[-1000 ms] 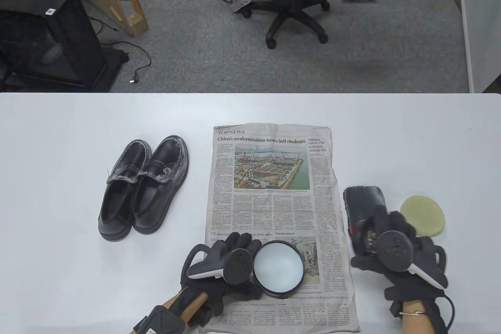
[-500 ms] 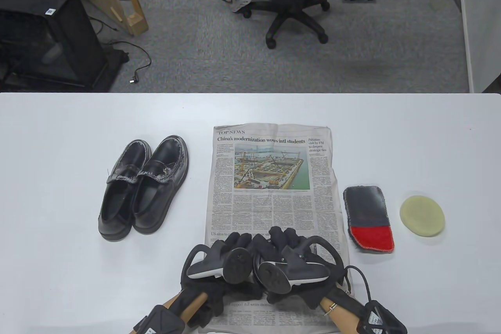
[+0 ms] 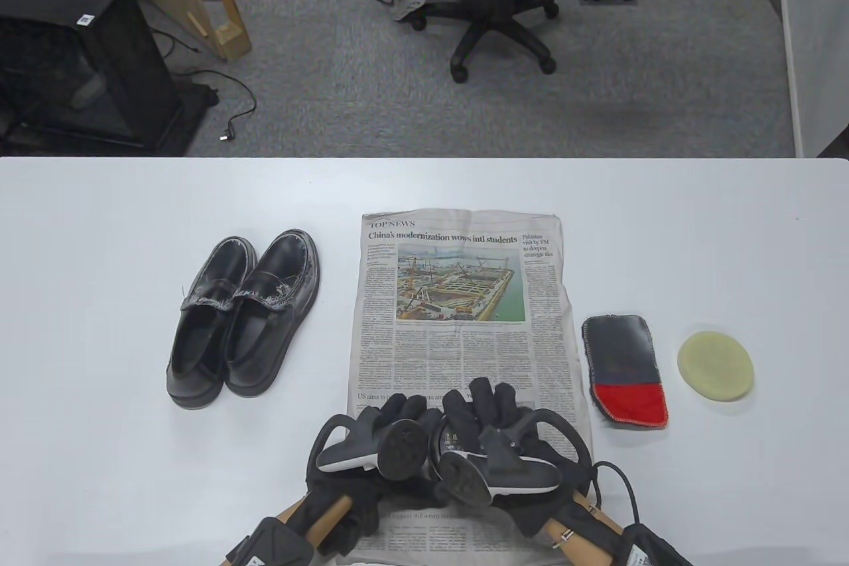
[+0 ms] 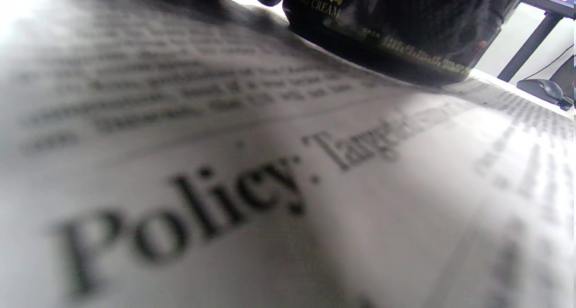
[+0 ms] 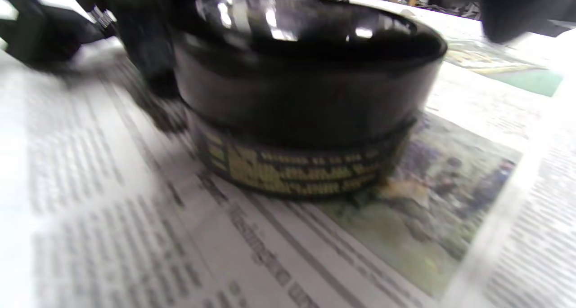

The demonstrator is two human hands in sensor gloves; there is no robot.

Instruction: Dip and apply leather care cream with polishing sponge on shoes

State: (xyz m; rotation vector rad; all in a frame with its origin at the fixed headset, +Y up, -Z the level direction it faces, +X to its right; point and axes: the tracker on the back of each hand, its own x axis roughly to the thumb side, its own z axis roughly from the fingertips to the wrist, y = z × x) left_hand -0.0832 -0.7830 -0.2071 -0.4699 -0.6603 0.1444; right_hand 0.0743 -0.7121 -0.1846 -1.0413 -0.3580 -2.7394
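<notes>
I grip the round black cream jar point(image 5: 306, 105) with both hands point(image 3: 371, 453) point(image 3: 504, 453); round yellow sponge point(image 3: 715, 367) and black leather shoes point(image 3: 242, 320) lie untouched.

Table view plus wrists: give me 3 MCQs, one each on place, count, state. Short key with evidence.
1. Where does the cream jar stand?
A. On the newspaper
B. On the bare table
C. Inside a shoe

2. How many shoes are on the table?
A. One
B. Two
C. Three

3. What is the state of the yellow sponge?
A. Held by the right hand
B. Lying untouched on the table
C. Resting on a shoe

Key:
1 A: the right wrist view shows the jar's base on newsprint.
2 B: a black pair sits side by side left of the paper.
3 B: it lies alone, right of the cloth; both the left hand and right hand are at the jar.
</notes>
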